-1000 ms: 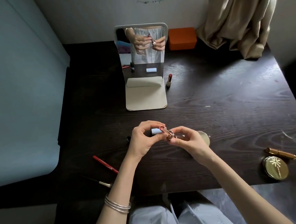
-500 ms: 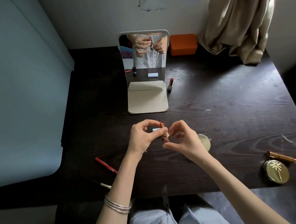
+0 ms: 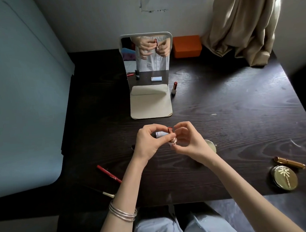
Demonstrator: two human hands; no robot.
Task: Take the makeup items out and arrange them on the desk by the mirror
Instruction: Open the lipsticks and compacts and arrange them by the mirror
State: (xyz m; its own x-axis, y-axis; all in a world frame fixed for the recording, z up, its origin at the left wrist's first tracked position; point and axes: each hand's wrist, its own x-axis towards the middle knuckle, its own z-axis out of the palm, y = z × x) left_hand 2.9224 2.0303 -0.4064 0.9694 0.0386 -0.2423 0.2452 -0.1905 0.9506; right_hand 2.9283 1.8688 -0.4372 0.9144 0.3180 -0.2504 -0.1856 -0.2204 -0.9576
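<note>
Both hands hold one open lipstick [image 3: 171, 136] above the middle of the dark desk [image 3: 229, 110], in front of the mirror [image 3: 148, 76]. The left hand [image 3: 148, 143] pinches its lower part with thumb and fingers, and the right hand [image 3: 188, 142] pinches its base from the right side. A pale blue cap [image 3: 159, 134] lies just behind the left hand. A second lipstick [image 3: 174, 88] stands right of the mirror. At the near right lie a gold compact [image 3: 284, 177] and a gold tube [image 3: 289, 162]; at the near left, a red pencil [image 3: 109, 173].
</note>
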